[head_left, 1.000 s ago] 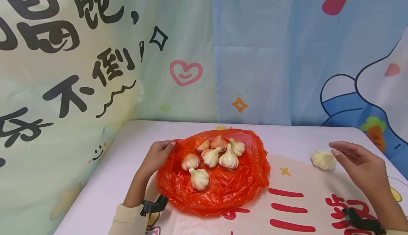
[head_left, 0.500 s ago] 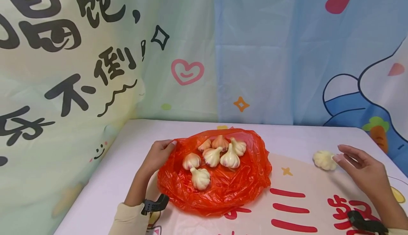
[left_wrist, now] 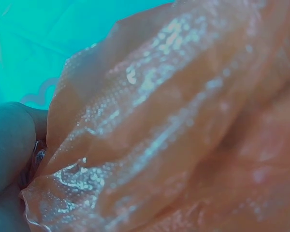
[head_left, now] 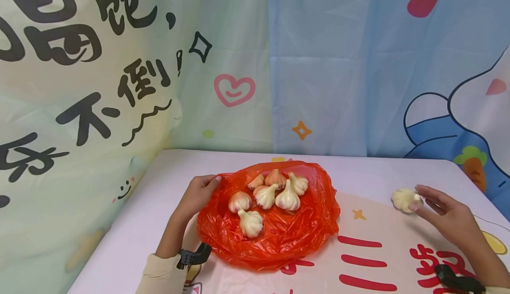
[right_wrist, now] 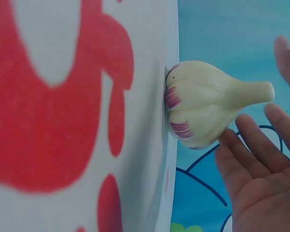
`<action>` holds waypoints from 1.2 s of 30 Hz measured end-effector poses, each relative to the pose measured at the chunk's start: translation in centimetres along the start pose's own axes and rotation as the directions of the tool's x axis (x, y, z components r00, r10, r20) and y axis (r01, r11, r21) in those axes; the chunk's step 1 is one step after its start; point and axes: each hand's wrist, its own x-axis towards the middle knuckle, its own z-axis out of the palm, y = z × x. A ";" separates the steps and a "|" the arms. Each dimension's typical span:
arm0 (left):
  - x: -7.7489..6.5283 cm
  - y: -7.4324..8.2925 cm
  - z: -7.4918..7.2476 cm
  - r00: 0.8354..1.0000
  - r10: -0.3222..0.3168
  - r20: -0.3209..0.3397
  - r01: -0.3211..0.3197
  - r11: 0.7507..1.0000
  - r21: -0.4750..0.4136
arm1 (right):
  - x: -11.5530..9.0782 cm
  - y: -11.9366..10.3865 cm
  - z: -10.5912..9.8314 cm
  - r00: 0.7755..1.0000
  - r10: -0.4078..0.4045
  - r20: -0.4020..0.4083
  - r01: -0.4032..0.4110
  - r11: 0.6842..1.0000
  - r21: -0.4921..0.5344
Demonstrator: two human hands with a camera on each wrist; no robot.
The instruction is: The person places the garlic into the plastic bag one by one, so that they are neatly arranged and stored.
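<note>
A red plastic bag (head_left: pixel 295 245) lies spread on the table with its mouth wide, several garlic bulbs (head_left: pixel 287 196) inside. My left hand (head_left: pixel 198 195) pinches the bag's left rim between thumb and fingers. In the left wrist view the crinkled bag (left_wrist: pixel 150 111) hides most of that hand. Out on the right of the table stands a single garlic bulb (head_left: pixel 403 200), its stem pointing up in the right wrist view. My right hand (head_left: pixel 450 216) is right beside this bulb (right_wrist: pixel 203 104), fingers extended and thumb apart; whether the fingertips touch it I cannot tell.
The table (head_left: pixel 179 163) wears a pale printed cover with red lettering. A printed curtain (head_left: pixel 318 86) hangs behind its far edge, and another stretch of curtain (head_left: pixel 79 187) runs along the left side.
My right hand first drew slightly right, away from the lone garlic bulb, then came back left and lower beside it. The left hand keeps its hold on the bag rim.
</note>
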 end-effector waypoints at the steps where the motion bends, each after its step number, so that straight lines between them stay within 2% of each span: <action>1: 0.0 0.0 0.0 1.000 -0.001 0.000 0.001 1.000 -0.001 | 0.0 0.0 0.0 1.000 -0.006 0.010 0.006 1.000 -0.010; 8: 0.1 0.0 0.0 1.000 -0.003 0.004 0.003 1.000 -0.015 | 0.1 -0.1 -0.2 1.000 -0.010 -0.005 0.009 0.998 -0.068; 15: 0.2 -0.2 0.1 1.000 -0.001 0.018 0.001 1.000 -0.007 | 0.4 -0.4 -0.2 0.999 0.030 -0.015 -0.031 0.994 -0.105; 20: 0.1 0.0 0.0 1.000 -0.003 0.002 0.003 1.000 -0.001 | 0.8 -0.8 -0.2 0.999 0.029 -0.042 -0.035 0.989 -0.145; 27: -0.1 0.2 0.0 1.000 -0.008 0.003 0.008 1.000 -0.017 | 0.7 -1.6 -0.1 0.997 0.054 -0.057 -0.061 0.990 -0.130; 36: -0.1 0.2 0.0 1.000 -0.015 -0.006 0.015 1.000 -0.019 | 0.5 -2.3 0.2 0.997 -0.017 -0.074 0.007 0.991 -0.132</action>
